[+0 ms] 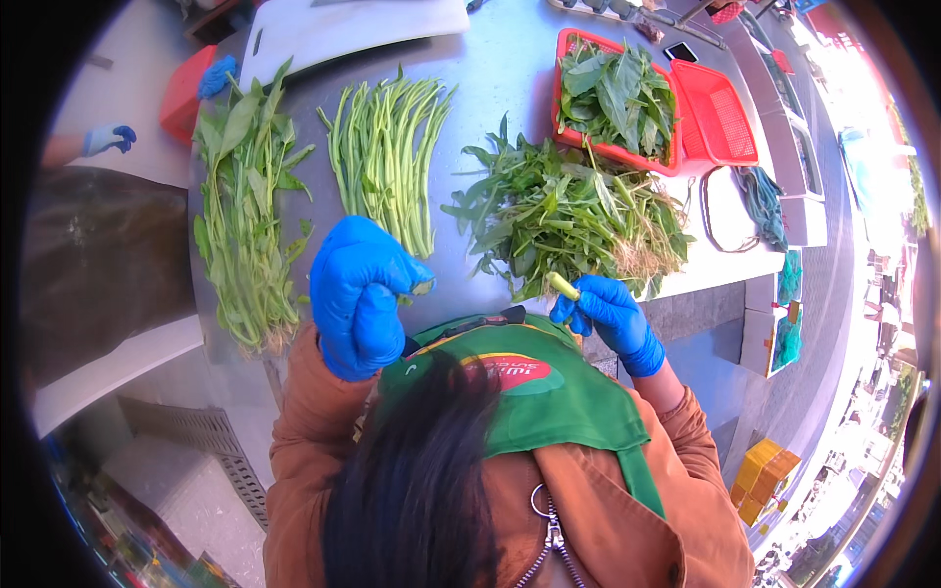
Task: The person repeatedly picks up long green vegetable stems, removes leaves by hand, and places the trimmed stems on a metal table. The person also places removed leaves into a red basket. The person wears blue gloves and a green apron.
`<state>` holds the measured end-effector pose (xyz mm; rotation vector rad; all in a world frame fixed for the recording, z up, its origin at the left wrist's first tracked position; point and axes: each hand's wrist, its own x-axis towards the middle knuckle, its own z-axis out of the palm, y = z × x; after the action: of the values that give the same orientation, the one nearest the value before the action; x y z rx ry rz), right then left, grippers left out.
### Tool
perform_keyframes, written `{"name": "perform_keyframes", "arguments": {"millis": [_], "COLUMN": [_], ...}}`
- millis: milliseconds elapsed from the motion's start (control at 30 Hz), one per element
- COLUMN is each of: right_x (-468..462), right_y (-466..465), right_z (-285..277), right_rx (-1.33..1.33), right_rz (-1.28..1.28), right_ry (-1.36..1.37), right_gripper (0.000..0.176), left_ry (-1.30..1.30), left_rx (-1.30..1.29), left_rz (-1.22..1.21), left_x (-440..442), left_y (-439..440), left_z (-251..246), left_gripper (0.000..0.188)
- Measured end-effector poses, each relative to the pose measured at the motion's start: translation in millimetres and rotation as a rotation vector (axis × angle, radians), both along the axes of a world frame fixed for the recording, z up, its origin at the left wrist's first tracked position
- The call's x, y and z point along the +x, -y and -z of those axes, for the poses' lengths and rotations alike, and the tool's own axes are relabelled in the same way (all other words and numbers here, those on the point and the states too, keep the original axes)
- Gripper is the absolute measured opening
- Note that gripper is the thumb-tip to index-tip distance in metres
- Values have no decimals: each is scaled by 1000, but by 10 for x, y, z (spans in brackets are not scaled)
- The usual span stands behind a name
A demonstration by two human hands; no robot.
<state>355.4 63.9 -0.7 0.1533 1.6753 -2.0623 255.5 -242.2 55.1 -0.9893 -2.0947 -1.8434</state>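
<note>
My left hand (358, 301), in a blue glove, is raised at chest height and closed on a green stem piece (423, 287); only its blunt end shows past the fingers. My right hand (614, 320), also gloved in blue, pinches a short pale green stem (562, 285) that points up and to the left. Just beyond that hand lies a loose heap of leafy greens (566, 213) with pale roots on its right side. Bare green stems (390, 162) lie side by side beyond my left hand. Left of them rests a bundle of leafy stalks (250, 220) with roots towards me.
A red plastic basket (617, 151) filled with leaves stands at the back right, beside another red basket (720, 110). A white cutting board (353, 33) lies at the far edge of the metal table (485, 88). At far left, another person's gloved hand (109, 140) shows.
</note>
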Motion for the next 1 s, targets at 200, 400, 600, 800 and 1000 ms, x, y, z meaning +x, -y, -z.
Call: {"name": "perform_keyframes", "arguments": {"millis": [200,400,600,800,1000], "right_x": [-440,-897,-1519,-1980,-2261], "right_y": [-127,727,1154,2051,2334], "right_z": [-108,-355,-362,-87,332], "right_rx": [1094,-319,-337,189,421], "right_rz": [393,-110,-27,-181,-232], "right_ry": [-710,280,188,-20,-137], "right_gripper": [39,55,30,26,39], "left_ry": [-732,-883,-463,716,930], "left_rx": [-347,-340,-364,43,-17], "left_rz": [74,243,14,-387,-460], "left_x": [-151,42,105,4,-467], "left_y": [-145,-373,93,574,892], "left_z": [-250,17,291,743,1244], "left_gripper": [19,31,40,40,32]}}
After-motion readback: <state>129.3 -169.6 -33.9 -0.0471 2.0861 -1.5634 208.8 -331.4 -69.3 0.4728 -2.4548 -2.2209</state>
